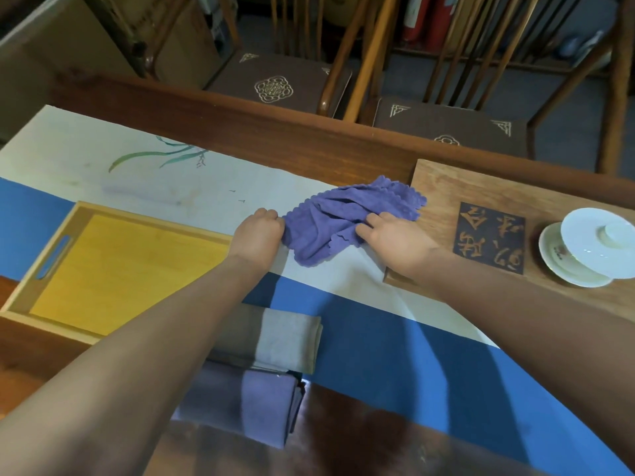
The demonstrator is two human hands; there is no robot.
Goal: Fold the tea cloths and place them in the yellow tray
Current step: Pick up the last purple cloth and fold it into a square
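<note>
A crumpled purple tea cloth (347,214) with a scalloped edge lies on the white part of the table runner, its far corner over the wooden board. My left hand (257,237) grips the cloth's left edge with closed fingers. My right hand (391,240) rests on its right side, fingers pressing into the fabric. The yellow tray (113,266) sits to the left with nothing in it. Nearer to me lie a folded grey cloth (285,341) and a folded purple cloth (261,407), partly hidden under my left forearm.
A wooden tea board (488,201) with carved characters sits on the right and bears a white lidded cup on a saucer (591,245). The blue-and-white runner (395,355) covers the wooden table. Two cushioned chairs (275,84) stand behind the far edge.
</note>
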